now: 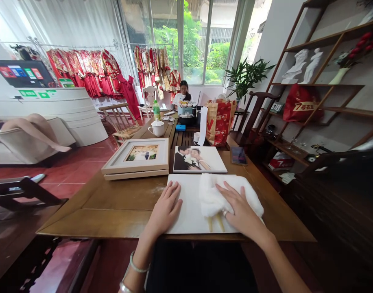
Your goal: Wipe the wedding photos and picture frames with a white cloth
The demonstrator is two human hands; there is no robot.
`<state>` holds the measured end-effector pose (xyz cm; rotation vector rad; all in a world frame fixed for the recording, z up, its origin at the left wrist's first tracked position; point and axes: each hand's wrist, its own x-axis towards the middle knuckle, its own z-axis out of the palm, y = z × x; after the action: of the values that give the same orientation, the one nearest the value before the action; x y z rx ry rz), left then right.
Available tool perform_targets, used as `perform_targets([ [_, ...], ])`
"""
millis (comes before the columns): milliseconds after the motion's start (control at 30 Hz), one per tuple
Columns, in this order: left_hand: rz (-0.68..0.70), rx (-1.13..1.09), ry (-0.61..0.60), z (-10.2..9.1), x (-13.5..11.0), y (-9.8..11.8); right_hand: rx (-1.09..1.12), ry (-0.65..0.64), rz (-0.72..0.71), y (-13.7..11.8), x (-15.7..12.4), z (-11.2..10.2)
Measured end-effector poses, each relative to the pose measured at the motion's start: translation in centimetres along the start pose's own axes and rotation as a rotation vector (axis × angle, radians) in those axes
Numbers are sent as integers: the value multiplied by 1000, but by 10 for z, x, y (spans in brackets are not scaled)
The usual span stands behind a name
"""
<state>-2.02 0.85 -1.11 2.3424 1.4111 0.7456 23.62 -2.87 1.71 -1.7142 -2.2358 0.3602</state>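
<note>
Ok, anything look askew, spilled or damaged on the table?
Two yellowish strips show at the near edge of the cloth, odd against the white board; I can't tell if they're tape or stains. A pale smudge also marks the table, left of the board.

A wedding shop, apparently — racked red garments [84,75], a curved counter [75,116], a couple's portrait [201,159].

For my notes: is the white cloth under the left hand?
No, the white cloth lies under the right hand; the left hand rests on the white board.
</note>
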Motion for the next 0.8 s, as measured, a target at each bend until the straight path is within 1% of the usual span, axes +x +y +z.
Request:
perform_targets([
  [67, 0, 9, -5, 0, 0, 1, 3, 6, -46, -12, -29, 3],
  [133, 8, 10, 3, 0, 0, 1, 0, -20, -95, -22, -53, 3],
  [200, 19, 6, 10, 0, -1, 0, -1, -57, -129, -29, -65, 2],
  [233, 23, 5, 11, 1, -1, -1, -1, -71, -136, -30, -67, 1],
  [267, 25, 6, 10, 1, -1, -1, 0, -80, -138, -31, -64, -1],
  [333, 29, 10, 7, 1, 0, -2, 3, -80, -124, -29, -50, -2],
  [533, 32, 19, -4, 1, 0, -4, -24, -51, -16, -25, 33, 1],
  [600, 29, 27, -3, 1, 0, -4, -45, -38, 4, -26, 52, 2],
  [667, 17, 37, -1, 1, 0, -2, -55, -28, 4, -29, 57, 4],
  [700, 9, 40, 0, 1, 0, -2, -58, -26, 1, -31, 54, 5],
  [733, 0, 42, -2, 1, 1, -1, -62, -25, -4, -34, 47, 6],
  [800, -16, 46, -11, 1, 1, 0, -71, -28, -21, -41, 24, 10],
])
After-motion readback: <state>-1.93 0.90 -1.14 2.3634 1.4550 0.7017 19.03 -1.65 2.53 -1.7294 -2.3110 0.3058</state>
